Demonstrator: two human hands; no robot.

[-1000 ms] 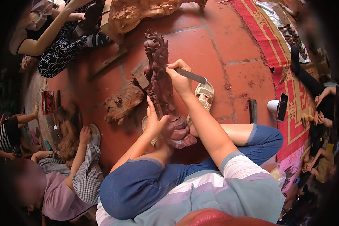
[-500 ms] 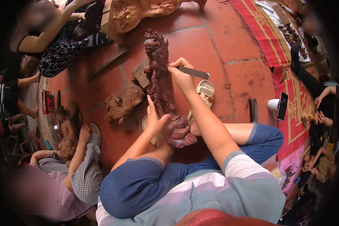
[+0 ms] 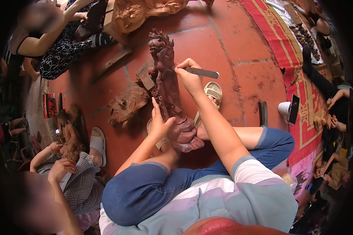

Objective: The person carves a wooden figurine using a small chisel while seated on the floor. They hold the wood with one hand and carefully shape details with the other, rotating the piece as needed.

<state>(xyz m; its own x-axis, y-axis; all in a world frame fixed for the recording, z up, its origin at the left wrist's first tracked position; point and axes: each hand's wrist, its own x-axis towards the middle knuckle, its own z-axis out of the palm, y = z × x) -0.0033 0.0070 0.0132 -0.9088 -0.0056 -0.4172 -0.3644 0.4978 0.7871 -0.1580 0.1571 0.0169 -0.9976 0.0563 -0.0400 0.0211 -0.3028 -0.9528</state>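
A tall carved statue of dark reddish wood stands between my legs, its rounded base near my feet and its spiky top farthest away. My left hand braces its lower left side, the thumb across the front and the fingers stretched along the edge. In my right hand, closed in a pinch, is a slim flat carving tool with a pale end pointing right. Its working tip meets the statue's right side at upper mid-height, hidden by my fingers.
Left of the statue lie a rough wood lump and a wooden block. A large carving stands at the far side. To the right are a dark bar, a white cup, a phone and a red mat. People sit on both sides.
My hands keep nearly the same places on the statue and tool. At lower left, a seated person's hand has lifted off their ankle and their sandalled foot shows more.
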